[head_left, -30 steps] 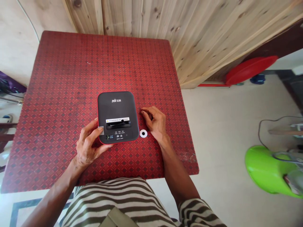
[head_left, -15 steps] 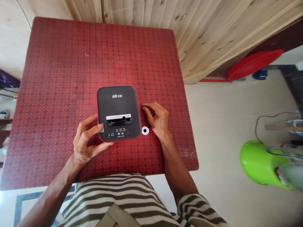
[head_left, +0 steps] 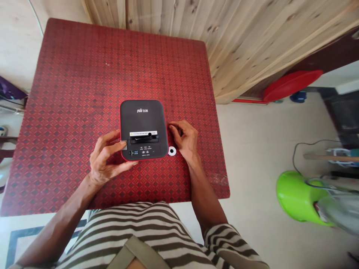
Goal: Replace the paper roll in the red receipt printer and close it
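Observation:
A black receipt printer [head_left: 143, 119] with red edging sits on the patterned red table [head_left: 75, 82]. White lettering marks its lid, and a dark slot runs under a white label strip. My left hand [head_left: 105, 158] grips its lower left corner, index finger on the grey button [head_left: 125, 145] and thumb along the front edge. Close to the printer's right side, my right hand [head_left: 186, 140] rests on the table with fingers curled and nothing visible in them. Between the printer and my right wrist is a small white paper roll [head_left: 172, 151] with a dark core.
Wooden planks [head_left: 168, 18] border the table at the back and right. On the floor to the right stand a green stool [head_left: 297, 198] with things on it and a red round basin [head_left: 293, 86]. A purple object [head_left: 11, 89] shows at the far left.
The whole view has shifted slightly, so the printer and my left hand appear a little further right and up. Both hands keep nearly the same pose.

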Demonstrator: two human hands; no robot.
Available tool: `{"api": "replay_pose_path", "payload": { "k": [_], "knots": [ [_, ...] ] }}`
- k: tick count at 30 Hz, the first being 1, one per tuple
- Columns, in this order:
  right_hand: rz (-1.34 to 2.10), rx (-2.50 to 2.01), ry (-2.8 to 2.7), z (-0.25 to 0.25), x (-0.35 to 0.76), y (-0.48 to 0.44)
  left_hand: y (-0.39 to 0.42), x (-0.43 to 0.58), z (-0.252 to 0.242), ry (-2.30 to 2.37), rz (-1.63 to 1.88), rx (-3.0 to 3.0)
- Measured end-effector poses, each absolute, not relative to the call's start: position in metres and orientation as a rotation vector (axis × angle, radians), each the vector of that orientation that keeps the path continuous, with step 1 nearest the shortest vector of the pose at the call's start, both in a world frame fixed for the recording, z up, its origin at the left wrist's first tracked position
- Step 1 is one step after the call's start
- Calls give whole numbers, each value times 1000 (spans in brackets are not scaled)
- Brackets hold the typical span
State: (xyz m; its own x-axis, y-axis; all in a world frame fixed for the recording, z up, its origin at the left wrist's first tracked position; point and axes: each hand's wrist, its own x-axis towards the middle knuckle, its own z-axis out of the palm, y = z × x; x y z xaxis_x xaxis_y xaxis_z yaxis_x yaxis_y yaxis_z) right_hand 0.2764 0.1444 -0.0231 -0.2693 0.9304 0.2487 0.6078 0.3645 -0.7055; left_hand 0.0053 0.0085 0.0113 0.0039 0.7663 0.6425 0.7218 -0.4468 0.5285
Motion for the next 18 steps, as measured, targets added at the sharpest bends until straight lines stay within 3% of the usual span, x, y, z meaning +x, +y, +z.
{"api": "replay_pose_path", "payload": {
  "k": [8, 13, 18],
  "knots": [
    [660, -1270, -1968, -18, 277, 144, 6, 5, 2, 1651, 1435, 2245],
    [483, -1154, -2056, 40, 265, 127, 6, 5, -5, 1711, 1421, 2265],
    [366, -963, -2613, 82, 214, 131, 5, 4, -8, 1733, 1422, 2293]
  ]
}}
